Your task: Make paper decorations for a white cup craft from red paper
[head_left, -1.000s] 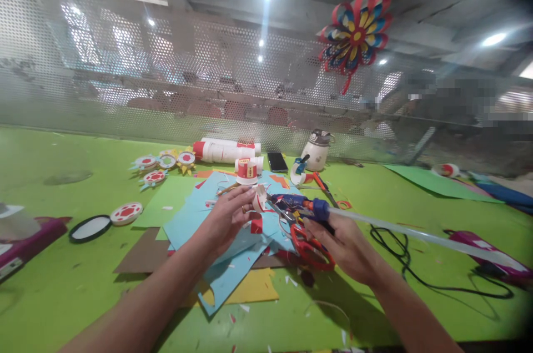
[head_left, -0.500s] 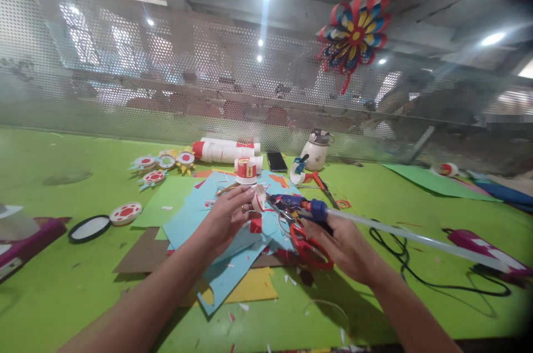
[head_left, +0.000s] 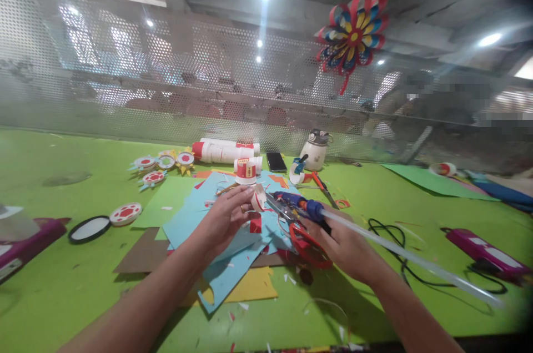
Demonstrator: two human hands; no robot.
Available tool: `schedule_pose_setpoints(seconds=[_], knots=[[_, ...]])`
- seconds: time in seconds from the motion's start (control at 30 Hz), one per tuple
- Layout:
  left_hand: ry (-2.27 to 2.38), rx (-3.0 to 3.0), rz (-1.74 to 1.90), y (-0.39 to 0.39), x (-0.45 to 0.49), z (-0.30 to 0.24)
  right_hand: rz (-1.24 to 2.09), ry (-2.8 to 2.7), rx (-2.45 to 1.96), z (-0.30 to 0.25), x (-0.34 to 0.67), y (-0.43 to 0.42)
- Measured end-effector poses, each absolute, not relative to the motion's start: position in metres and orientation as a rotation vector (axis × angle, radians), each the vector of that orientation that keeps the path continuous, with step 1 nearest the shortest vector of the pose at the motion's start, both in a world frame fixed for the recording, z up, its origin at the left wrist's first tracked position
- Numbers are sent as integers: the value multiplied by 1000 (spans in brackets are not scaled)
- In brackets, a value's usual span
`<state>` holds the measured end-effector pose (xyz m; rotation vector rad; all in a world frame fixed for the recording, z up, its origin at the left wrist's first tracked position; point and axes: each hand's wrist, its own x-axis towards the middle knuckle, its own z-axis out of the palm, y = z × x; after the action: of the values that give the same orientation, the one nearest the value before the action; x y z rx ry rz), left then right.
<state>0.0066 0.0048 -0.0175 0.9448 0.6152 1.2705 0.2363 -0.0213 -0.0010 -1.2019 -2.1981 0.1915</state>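
Between the fingertips of my left hand (head_left: 228,214) is a small curved piece of white paper cup (head_left: 259,198) with a red edge. My right hand (head_left: 339,242) is wrapped round a blue hot glue gun (head_left: 297,202), its nozzle pointing left, close to the cup piece. A long clear glue stick (head_left: 400,250) sticks out of the gun's back toward the lower right. Red-handled scissors (head_left: 308,245) show just under the gun and right hand; whether the hand touches them I cannot tell. Beyond my left hand stands a red and white paper cup (head_left: 245,171).
Light blue paper sheets (head_left: 233,270) with scraps lie under my hands. Behind are stacked paper cups (head_left: 227,150), a phone (head_left: 276,162), a white bottle (head_left: 314,150) and a utility knife (head_left: 325,187). Decorated discs (head_left: 125,213) lie left. A black cord (head_left: 402,256) and purple device (head_left: 485,253) are right.
The glue gun has turned slightly, and the rear end of its glue stick has swung downward. My left hand still holds the cup piece in nearly the same place.
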Motion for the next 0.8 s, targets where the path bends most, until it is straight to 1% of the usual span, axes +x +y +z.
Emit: schedule_pose_setpoints(seconds=[0.2, 0.37, 0.57, 0.7, 0.8], knots=[[601, 939, 1264, 5, 5, -16, 202, -2132, -1289, 0, 247, -13], [580, 942, 1293, 7, 4, -17, 64, -2131, -1341, -3, 260, 1], [614, 961, 1331, 11, 0, -19, -64, -2427, -1349, -19, 273, 26], [614, 942, 1348, 13, -3, -23, -24, -2530, -1337, -30, 287, 32], [600, 916, 1313, 16, -3, -28, -11, -2610, -1254, -22, 292, 30]])
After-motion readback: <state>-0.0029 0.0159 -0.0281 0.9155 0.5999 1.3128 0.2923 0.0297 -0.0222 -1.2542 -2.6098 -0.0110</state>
